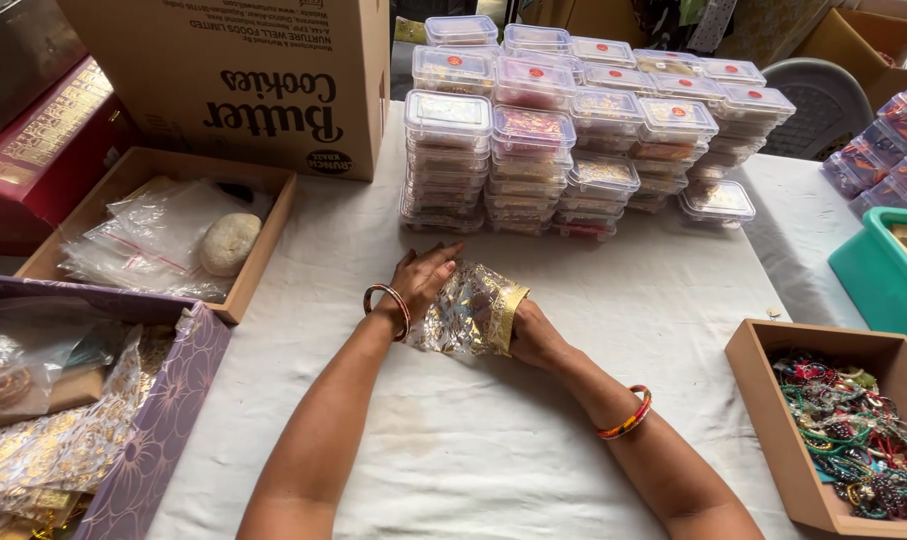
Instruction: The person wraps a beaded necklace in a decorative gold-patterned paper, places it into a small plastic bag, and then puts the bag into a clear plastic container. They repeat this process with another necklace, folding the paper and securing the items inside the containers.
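Note:
A small sheer pouch with gold pattern and a gold trim (471, 310) lies on the white tablecloth (534, 420) at the middle. My left hand (421, 277) rests flat on the pouch's left side, fingers stretched toward the far edge. My right hand (536, 337) grips the pouch's gold-trimmed right end, its fingers hidden under or inside the fabric. Bangles circle both wrists.
Stacks of clear lidded plastic boxes (574, 130) stand behind the pouch. A large cardboard carton (244, 80) sits at back left, a tray with plastic bags and a stone (229, 243) beside it. A purple box (164, 420) is at left, a tray of beaded jewellery (844, 440) at right.

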